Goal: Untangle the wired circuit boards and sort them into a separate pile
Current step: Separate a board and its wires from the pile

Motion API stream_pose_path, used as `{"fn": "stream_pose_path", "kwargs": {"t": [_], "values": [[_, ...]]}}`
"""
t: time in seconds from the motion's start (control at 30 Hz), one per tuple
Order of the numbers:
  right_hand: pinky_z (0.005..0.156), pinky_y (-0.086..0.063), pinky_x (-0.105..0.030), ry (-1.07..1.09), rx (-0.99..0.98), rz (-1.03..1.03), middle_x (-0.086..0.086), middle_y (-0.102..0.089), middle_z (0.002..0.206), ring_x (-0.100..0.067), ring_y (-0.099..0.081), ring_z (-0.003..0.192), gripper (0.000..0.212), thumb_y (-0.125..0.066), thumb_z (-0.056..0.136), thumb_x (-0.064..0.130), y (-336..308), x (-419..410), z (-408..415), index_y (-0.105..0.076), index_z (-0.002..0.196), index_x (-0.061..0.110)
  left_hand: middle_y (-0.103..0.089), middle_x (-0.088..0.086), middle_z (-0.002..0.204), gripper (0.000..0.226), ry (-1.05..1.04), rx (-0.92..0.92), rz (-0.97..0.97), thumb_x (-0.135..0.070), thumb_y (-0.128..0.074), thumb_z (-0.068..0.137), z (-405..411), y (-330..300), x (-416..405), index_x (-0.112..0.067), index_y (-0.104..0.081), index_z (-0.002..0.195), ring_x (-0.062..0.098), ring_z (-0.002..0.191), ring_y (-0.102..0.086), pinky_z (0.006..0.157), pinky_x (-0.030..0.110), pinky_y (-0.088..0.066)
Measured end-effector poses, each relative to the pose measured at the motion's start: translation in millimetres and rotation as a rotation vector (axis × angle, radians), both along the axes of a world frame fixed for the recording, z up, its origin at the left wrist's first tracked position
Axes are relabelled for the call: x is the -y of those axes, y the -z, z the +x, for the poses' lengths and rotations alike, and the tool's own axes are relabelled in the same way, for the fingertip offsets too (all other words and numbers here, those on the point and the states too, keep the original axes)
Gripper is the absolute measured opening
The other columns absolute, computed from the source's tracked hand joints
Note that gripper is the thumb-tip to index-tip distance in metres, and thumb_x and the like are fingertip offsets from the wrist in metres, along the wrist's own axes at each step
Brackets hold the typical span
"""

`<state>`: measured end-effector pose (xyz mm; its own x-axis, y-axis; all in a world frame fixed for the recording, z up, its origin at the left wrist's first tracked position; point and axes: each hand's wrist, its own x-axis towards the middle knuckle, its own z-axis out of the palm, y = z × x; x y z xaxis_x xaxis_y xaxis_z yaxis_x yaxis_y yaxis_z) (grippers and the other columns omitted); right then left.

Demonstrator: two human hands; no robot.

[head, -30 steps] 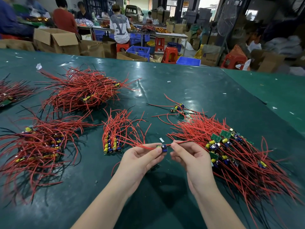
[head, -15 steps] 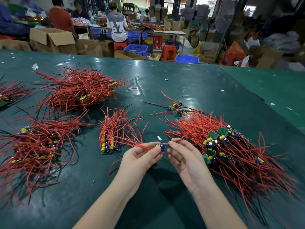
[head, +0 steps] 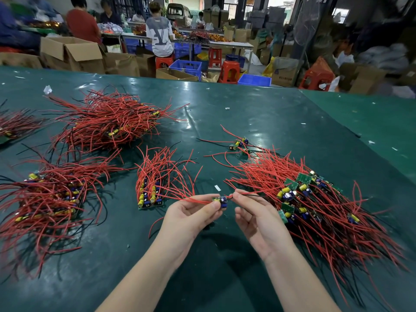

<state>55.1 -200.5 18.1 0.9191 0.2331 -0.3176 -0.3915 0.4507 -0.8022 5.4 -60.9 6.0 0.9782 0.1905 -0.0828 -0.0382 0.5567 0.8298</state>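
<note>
My left hand pinches a small circuit board with a yellow and a blue part, held above the green table. Red wires run from this board to the left. My right hand pinches the red and black wires leaving the board's right side. Those wires lead into the big tangled heap of wired boards at the right. A small neat pile of boards with their red wires fanned upward lies just left of my left hand.
Further piles of red-wired boards lie at the left and the far left. Three loose boards sit behind the heap. The green table ends at cardboard boxes, blue crates and seated people.
Both hands have stayed on the same board and wires, almost in place. The right hand's lower fingers have spread apart from the left hand.
</note>
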Motion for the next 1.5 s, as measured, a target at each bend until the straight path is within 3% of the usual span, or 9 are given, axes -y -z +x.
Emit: {"fn": "stream_pose_path", "kwargs": {"t": [0.4,0.63,0.8,0.97,1.13,1.3,1.5], "values": [[0.054,-0.053,-0.017,0.009,0.118,0.074,-0.001,-0.07,0.073,-0.009,-0.067,0.06,0.013,-0.077,0.06,0.012,-5,7,5,-0.077,0.071,0.019,-0.074,0.016,0.09,0.021,0.005,-0.001,-0.044,-0.012,-0.073,0.067,2,0,-3,-0.005,-0.078,0.085,0.019,0.082,-0.073,0.07,0.02,-0.056],[0.054,-0.054,-0.018,0.042,0.039,-0.005,-0.008,-0.071,0.071,-0.013,-0.068,0.059,0.015,-0.076,0.062,0.005,5,6,7,-0.074,0.076,0.009,-0.074,0.018,0.089,0.024,0.001,0.003,0.005,-0.012,-0.075,0.063,-1,0,-1,-0.003,-0.077,0.085,0.019,0.08,-0.072,0.07,0.02,-0.056],[0.056,-0.055,-0.018,0.006,0.065,0.003,-0.005,-0.07,0.072,-0.011,-0.068,0.062,0.009,-0.076,0.063,0.008,2,10,9,-0.076,0.071,0.012,-0.074,0.016,0.09,0.026,-0.019,-0.003,-0.025,-0.011,-0.072,0.067,2,1,-4,0.0,-0.074,0.09,0.018,0.082,-0.072,0.069,0.02,-0.056],[0.052,-0.052,-0.015,-0.008,0.115,-0.083,0.001,-0.067,0.068,-0.006,-0.064,0.057,0.012,-0.071,0.078,0.007,-1,16,11,-0.076,0.072,0.016,-0.074,0.016,0.092,0.027,-0.026,-0.022,-0.043,-0.011,-0.071,0.069,4,3,-4,0.001,-0.072,0.093,0.018,0.083,-0.073,0.07,0.02,-0.056],[0.057,-0.056,-0.02,0.017,0.119,0.046,-0.011,-0.069,0.071,-0.017,-0.069,0.062,0.003,-0.068,0.075,0.004,-2,18,17,-0.069,0.076,0.006,-0.074,0.017,0.091,0.028,-0.04,-0.028,-0.051,-0.01,-0.07,0.069,6,3,-5,0.002,-0.071,0.095,0.019,0.082,-0.073,0.07,0.019,-0.056],[0.061,-0.056,-0.019,0.064,0.109,0.117,-0.011,-0.07,0.074,-0.017,-0.071,0.069,0.007,-0.069,0.069,0.005,2,22,21,-0.07,0.075,0.003,-0.074,0.018,0.093,0.033,-0.046,-0.029,-0.04,-0.01,-0.07,0.069,6,5,-6,0.004,-0.069,0.098,0.02,0.084,-0.073,0.071,0.019,-0.056],[0.065,-0.056,-0.02,0.082,0.18,0.096,-0.011,-0.072,0.078,-0.018,-0.072,0.074,0.01,-0.059,0.087,0.001,3,22,22,-0.068,0.082,0.001,-0.074,0.018,0.095,0.031,-0.051,-0.031,-0.037,-0.011,-0.069,0.071,7,5,-7,0.003,-0.069,0.1,0.021,0.086,-0.072,0.072,0.019,-0.056]]}}
